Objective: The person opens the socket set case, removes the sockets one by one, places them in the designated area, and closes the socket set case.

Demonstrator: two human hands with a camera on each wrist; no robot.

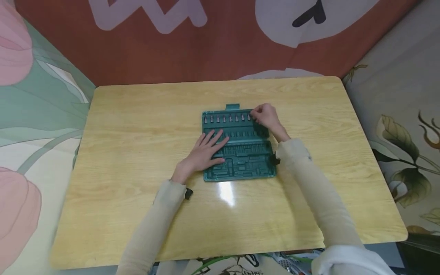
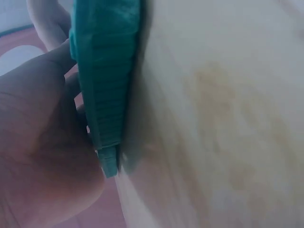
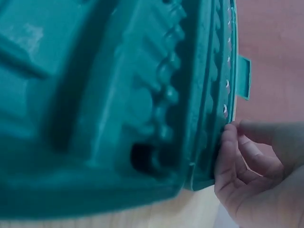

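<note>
Case (image 1: pixel 247 164), green moulded plastic, open on wood-grain surface (image 1: pixel 137 152). Left hand (image 1: pixel 205 151) splayed across its left edge; right hand (image 1: pixel 266 115) pinched by its top-right silvery metal bits (image 1: pixel 230 118), contents hidden. Apparently seating bits; next likely needs pressing.

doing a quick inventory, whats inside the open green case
The far half holds a row of metal bits; the near half shows moulded recesses. Whatever the left hand and right hand cover can't be seen.

Left hand (image 1: pixel 203 154) splayed (palm down); right hand (image 1: pixel 267 115) pinching.
</note>
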